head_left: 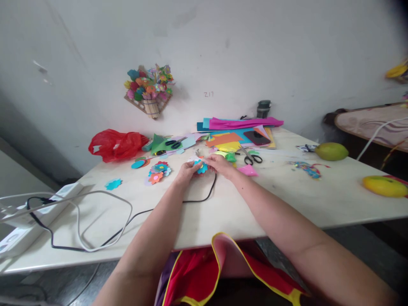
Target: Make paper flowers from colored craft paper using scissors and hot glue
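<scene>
Near the middle of the white table, my left hand is closed on the left side of a blue paper flower. My right hand is closed with its fingertips at the flower's upper right edge; a small orange spot shows there. Reddish paper shows beneath the blue flower. To the left lies a pile of paper flowers in blue, orange and red. Farther left is a single blue paper flower. Blue and orange paper discs lie behind these.
Black-handled scissors and a pink paper piece lie right of my hands. Coloured sheets, a phone and a red bag are behind. A power strip and loose cables occupy the left; two mango-like fruits the right.
</scene>
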{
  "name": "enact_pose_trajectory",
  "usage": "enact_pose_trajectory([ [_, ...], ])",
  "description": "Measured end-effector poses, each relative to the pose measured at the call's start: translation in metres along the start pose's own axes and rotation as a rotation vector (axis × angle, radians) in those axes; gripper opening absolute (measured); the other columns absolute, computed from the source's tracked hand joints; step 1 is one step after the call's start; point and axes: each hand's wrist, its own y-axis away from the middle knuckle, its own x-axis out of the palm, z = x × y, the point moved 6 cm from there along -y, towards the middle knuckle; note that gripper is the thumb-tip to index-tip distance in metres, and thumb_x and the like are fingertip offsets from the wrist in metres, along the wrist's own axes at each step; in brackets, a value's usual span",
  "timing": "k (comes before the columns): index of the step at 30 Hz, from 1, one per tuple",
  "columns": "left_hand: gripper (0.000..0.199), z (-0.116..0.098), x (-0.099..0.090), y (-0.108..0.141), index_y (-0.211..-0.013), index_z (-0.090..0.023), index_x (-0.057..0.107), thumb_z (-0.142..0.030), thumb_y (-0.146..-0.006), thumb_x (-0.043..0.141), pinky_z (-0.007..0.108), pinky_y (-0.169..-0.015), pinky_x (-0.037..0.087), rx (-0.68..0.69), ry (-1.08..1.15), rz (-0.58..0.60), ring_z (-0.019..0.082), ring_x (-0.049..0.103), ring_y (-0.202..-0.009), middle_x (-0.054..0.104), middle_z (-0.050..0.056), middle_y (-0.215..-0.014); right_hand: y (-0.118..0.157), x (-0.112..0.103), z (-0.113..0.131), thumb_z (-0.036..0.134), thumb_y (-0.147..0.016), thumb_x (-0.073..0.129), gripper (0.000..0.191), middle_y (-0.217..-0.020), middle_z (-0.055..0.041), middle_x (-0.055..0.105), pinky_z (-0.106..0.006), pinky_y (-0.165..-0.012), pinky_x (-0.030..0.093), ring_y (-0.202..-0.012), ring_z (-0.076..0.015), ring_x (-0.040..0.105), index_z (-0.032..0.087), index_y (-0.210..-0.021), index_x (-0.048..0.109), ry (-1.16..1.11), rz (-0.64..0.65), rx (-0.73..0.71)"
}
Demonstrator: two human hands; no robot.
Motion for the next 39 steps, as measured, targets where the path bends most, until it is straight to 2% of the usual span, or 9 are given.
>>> enact_pose_trajectory([
  [4,0.043,0.001,0.000,-0.001,-0.075,-0.011,0.066,-0.050,-0.058,0.072,0.028,-0.059,0.049,0.005,-0.016,0.003,0.015,0.059,-0.063,0.066,0.007,-0.072,0.001,0.003,0.000,0.050,-0.064,0.066,0.037,-0.046,0.0042,0.050,-0.018,-0.036,0.029,-0.038,-0.0053,0.041,0.015,-0.059,0.053,-0.108,0.045,0.033],
  [7,0.043,0.003,-0.002,-0.002,-0.075,-0.011,0.065,-0.052,-0.062,0.069,0.028,-0.059,0.049,-0.009,-0.014,0.003,0.014,0.058,-0.057,0.065,0.007,-0.069,0.000,0.002,0.000,0.049,-0.062,0.068,0.039,-0.044,0.0046,0.049,-0.018,-0.036,0.028,-0.037,-0.0043,0.039,0.015,-0.054,0.049,-0.148,-0.010,0.015],
  [13,0.035,0.001,-0.005,-0.004,-0.076,-0.013,0.065,-0.044,-0.062,0.073,0.027,-0.064,0.049,0.063,-0.007,-0.002,0.012,0.058,-0.060,0.064,0.004,-0.073,-0.001,0.001,-0.002,0.048,-0.063,0.066,0.038,-0.047,0.0038,0.052,-0.019,-0.037,0.029,-0.039,-0.0052,0.041,0.016,-0.055,0.049,-0.202,-0.066,-0.003],
  [21,0.037,-0.002,-0.007,-0.003,-0.067,-0.012,0.062,-0.046,-0.057,0.074,0.026,-0.061,0.048,0.072,-0.061,-0.054,0.012,0.056,-0.058,0.064,0.004,-0.068,-0.003,0.005,-0.008,0.049,-0.067,0.063,0.035,-0.048,0.0038,0.051,-0.019,-0.037,0.030,-0.040,-0.0064,0.043,0.016,-0.061,0.053,-0.162,0.009,0.022],
  [27,0.044,-0.003,-0.006,-0.003,-0.071,-0.012,0.062,-0.054,-0.060,0.069,0.026,-0.060,0.049,0.052,-0.046,-0.050,0.012,0.056,-0.057,0.063,0.005,-0.067,-0.003,0.001,-0.006,0.045,-0.065,0.065,0.033,-0.043,0.0055,0.046,-0.019,-0.038,0.029,-0.039,-0.0063,0.040,0.017,-0.057,0.050,-0.124,-0.058,-0.019],
  [33,0.041,-0.003,-0.010,-0.005,-0.065,-0.014,0.059,-0.051,-0.057,0.072,0.027,-0.060,0.049,0.080,-0.021,-0.079,0.012,0.056,-0.058,0.060,0.002,-0.064,0.001,0.005,0.001,0.042,-0.064,0.065,0.029,-0.045,0.0049,0.048,-0.018,-0.038,0.030,-0.041,-0.0063,0.042,0.016,-0.058,0.052,-0.146,-0.005,-0.013],
  [39,0.041,-0.002,-0.013,-0.006,-0.063,-0.013,0.058,-0.051,-0.059,0.072,0.027,-0.059,0.049,0.075,-0.026,-0.111,0.012,0.057,-0.057,0.061,0.004,-0.064,0.002,0.004,-0.002,0.030,-0.063,0.065,0.018,-0.054,0.0009,0.057,-0.017,-0.036,0.031,-0.045,-0.0069,0.047,0.015,-0.059,0.058,-0.169,0.034,0.073],
])
